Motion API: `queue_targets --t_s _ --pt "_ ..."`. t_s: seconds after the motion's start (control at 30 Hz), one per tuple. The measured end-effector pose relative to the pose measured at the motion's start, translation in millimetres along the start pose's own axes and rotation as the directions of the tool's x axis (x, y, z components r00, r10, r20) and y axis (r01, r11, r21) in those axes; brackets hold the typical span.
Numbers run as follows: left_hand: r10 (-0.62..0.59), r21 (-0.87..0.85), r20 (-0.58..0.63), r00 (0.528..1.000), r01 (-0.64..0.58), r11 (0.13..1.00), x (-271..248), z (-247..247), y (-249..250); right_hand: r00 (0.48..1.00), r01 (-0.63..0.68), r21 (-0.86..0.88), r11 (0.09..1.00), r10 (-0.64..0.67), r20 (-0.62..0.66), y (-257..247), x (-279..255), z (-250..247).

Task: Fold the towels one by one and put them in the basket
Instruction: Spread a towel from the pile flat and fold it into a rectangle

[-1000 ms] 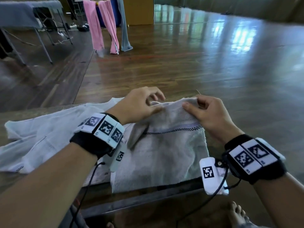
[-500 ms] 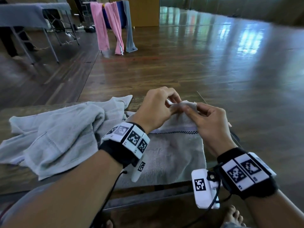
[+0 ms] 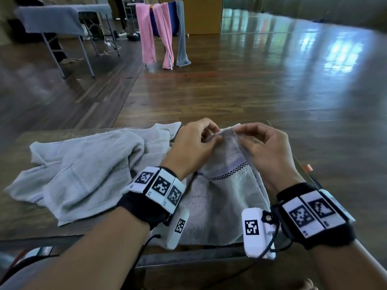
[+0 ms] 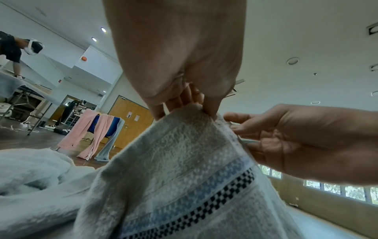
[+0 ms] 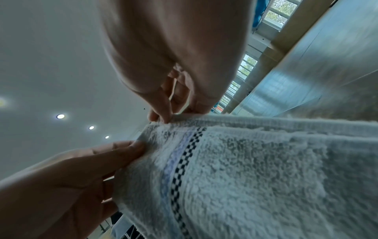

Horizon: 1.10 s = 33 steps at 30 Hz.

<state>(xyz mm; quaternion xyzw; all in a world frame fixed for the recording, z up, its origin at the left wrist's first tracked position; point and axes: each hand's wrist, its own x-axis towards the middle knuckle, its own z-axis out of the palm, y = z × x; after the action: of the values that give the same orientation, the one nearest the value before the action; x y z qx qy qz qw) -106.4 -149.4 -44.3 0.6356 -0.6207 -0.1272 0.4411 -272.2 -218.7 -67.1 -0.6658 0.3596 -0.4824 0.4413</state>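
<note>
- Pinching: left hand (image 3: 193,147) thumb and fingers clamp the top corner of the grey towel (image 3: 226,197); the left wrist view shows the fingertips (image 4: 210,111) closed on the bunched corner.
- Right hand (image 3: 266,149) pinches the same top edge just beside the left, fingers curled round the hem.
- Towel's upper end is lifted off the tabletop (image 3: 27,218); its lower part lies at the near edge, right of centre. A checkered stripe runs across it.
- Second towel (image 3: 83,174) lies crumpled on the left side of the tabletop, touching the held one.
- Pink towels (image 3: 155,36) hang on a rack, far across the floor.
</note>
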Motion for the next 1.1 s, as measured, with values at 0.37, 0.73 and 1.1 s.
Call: queue_targets --t_s 0.37,0.73,1.1 --pt "-0.063 0.011 0.105 0.992 0.062 0.998 11 -8 -3 0.995 -0.104 -0.035 0.994 0.104 0.009 5 -1 3" --pt "-0.078 0.010 0.036 0.996 0.078 0.997 15 -3 -7 0.993 -0.120 0.046 0.992 0.119 0.023 9 4 11" --pt "-0.093 0.006 0.052 0.994 0.093 0.996 10 -5 -9 0.998 -0.062 -0.050 0.997 0.063 0.015 5 0 15"
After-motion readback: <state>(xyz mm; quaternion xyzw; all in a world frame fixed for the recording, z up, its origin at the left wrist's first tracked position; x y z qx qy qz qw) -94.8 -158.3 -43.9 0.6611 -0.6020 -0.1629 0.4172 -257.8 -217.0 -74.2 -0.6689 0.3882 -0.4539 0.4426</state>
